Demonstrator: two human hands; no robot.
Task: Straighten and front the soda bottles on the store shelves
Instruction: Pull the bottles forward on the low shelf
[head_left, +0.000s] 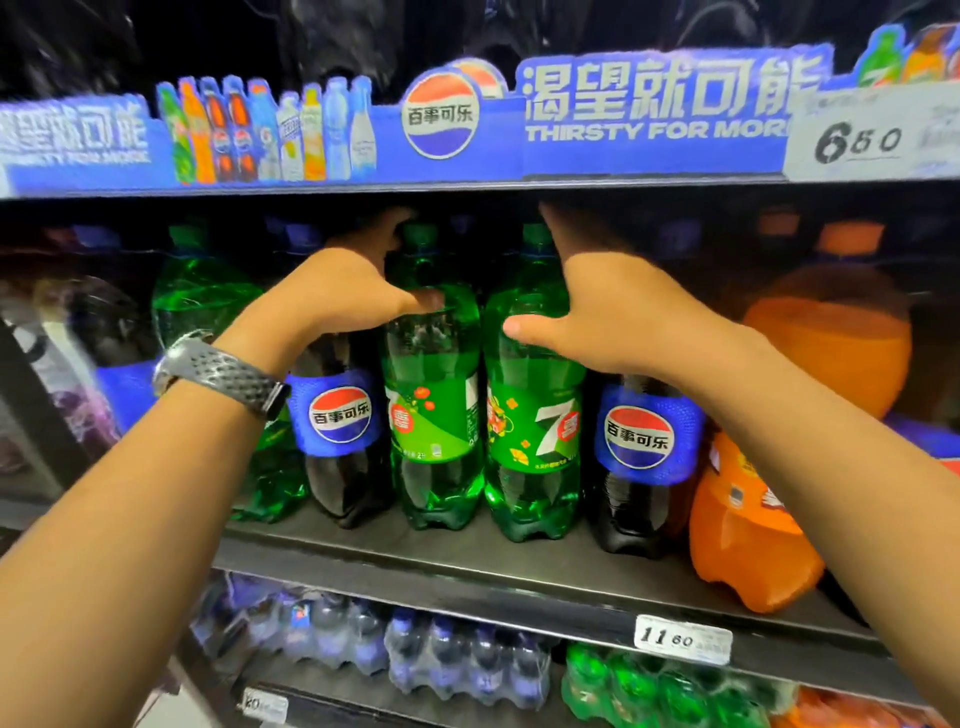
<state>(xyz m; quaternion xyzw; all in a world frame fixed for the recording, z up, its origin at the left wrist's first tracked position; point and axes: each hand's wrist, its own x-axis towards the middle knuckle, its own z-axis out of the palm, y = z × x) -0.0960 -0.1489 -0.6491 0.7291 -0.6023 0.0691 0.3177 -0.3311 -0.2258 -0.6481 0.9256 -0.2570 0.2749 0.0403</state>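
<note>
Two green 7Up bottles stand upright side by side at the shelf's middle. My left hand (343, 280) grips the shoulder of the left 7Up bottle (436, 415), thumb across its front and fingers reaching behind the neck. My right hand (597, 312) holds the right 7Up bottle (535, 431) the same way, thumb on the front and fingers up behind the neck. A Pepsi bottle (340, 415) stands to their left and another Pepsi bottle (639, 441) to their right, both labels facing out. The caps sit in shadow under the upper shelf.
An orange soda bottle (753, 519) leans at the right near the shelf edge (467, 571). Another green bottle (202, 296) stands at the left. A blue Pepsi banner (623, 119) lines the upper shelf. Shrink-wrapped bottle packs (467, 654) fill the lower shelf.
</note>
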